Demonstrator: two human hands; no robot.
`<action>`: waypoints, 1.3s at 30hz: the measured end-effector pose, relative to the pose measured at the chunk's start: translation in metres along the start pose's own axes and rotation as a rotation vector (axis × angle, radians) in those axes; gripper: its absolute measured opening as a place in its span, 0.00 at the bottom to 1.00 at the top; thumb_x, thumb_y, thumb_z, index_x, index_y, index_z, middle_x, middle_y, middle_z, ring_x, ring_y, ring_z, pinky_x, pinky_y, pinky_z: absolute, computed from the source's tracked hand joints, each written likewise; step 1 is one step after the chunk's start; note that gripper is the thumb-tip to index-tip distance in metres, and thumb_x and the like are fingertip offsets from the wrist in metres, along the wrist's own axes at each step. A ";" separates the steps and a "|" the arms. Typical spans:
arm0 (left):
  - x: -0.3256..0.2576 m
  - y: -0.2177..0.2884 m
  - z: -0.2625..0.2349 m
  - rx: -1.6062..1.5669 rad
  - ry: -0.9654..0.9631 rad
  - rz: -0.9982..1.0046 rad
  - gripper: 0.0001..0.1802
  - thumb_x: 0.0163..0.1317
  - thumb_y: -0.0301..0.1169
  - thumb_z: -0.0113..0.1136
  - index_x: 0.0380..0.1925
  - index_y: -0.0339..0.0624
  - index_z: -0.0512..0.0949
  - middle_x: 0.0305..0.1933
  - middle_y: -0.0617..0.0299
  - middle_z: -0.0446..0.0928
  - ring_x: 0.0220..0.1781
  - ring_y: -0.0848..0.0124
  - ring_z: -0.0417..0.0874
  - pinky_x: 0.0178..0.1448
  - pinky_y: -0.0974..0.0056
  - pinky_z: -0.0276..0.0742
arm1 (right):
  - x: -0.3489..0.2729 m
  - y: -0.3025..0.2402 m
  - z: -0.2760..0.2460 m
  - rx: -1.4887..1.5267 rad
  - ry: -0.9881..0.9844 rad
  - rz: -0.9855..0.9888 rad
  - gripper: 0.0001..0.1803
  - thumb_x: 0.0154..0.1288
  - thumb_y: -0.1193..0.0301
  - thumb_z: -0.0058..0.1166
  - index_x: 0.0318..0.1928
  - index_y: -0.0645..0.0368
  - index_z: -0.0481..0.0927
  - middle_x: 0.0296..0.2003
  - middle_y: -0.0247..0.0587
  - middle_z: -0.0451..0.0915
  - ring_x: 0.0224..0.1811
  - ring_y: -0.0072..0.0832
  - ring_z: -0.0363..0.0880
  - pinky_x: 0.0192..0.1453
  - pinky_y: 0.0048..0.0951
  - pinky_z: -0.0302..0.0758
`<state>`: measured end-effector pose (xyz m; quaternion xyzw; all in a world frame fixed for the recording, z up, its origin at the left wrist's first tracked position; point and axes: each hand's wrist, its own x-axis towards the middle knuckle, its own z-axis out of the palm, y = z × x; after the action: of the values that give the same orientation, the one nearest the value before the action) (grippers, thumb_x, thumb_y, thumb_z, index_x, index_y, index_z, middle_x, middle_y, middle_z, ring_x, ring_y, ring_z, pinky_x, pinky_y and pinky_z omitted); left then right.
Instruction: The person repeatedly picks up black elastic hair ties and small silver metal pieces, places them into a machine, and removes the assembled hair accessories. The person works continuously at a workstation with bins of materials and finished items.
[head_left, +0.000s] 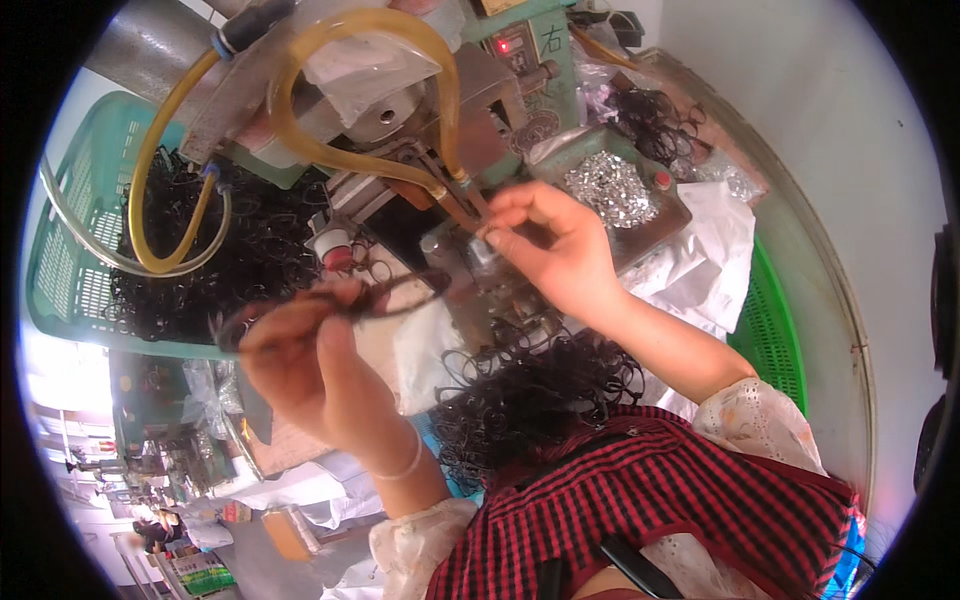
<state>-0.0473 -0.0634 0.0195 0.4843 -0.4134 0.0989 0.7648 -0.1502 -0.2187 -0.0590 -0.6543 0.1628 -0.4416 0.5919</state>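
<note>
Springy black loops in the left hand, beside the machine

In the head view, I take the machine (480, 95) as my landmark. The left hand (315, 375), nearer my side and to the machine's left, is blurred, but I make out its fingers curled round a few black loops (375, 300), one trailing toward the machine. The right hand (570, 245) is at the machine's front, just by the end of the yellow tube (290, 110); thumb and forefinger come close at the tips, and I cannot tell whether they pinch anything.

I judge the loops very light, thin and bendy, hard to break but quick to snag. I'd take one strand in a fingertip pinch, leaving the rest of the ring free. The heap (540, 385) in front of the machine looks tangled, so I'd lift from its edge. The silvery pieces (610, 190) in the tray (665, 220), right of the machine, look small, hard and slippery.
</note>
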 end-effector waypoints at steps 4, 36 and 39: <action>0.008 0.009 -0.008 0.066 -0.116 0.040 0.08 0.66 0.20 0.56 0.42 0.34 0.69 0.42 0.54 0.75 0.45 0.65 0.81 0.40 0.59 0.85 | 0.003 -0.002 0.002 0.116 -0.065 0.039 0.17 0.60 0.81 0.57 0.51 0.65 0.74 0.32 0.35 0.84 0.44 0.20 0.82 0.51 0.26 0.74; -0.008 -0.016 0.057 0.502 -0.315 -0.121 0.06 0.62 0.22 0.65 0.38 0.34 0.80 0.29 0.67 0.81 0.30 0.81 0.80 0.33 0.78 0.74 | 0.021 0.078 -0.117 -1.042 0.150 -0.273 0.06 0.49 0.72 0.67 0.32 0.54 0.87 0.35 0.37 0.81 0.41 0.40 0.78 0.44 0.39 0.77; -0.004 -0.016 0.055 0.479 -0.291 -0.120 0.06 0.62 0.23 0.66 0.37 0.34 0.80 0.31 0.66 0.81 0.31 0.81 0.79 0.33 0.77 0.74 | 0.036 0.086 -0.102 -1.070 0.084 -0.405 0.05 0.51 0.71 0.65 0.32 0.53 0.86 0.38 0.34 0.83 0.43 0.37 0.79 0.42 0.39 0.77</action>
<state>-0.0704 -0.1157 0.0158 0.6839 -0.4543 0.0774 0.5656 -0.1822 -0.3303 -0.1332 -0.8628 0.2584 -0.4280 0.0750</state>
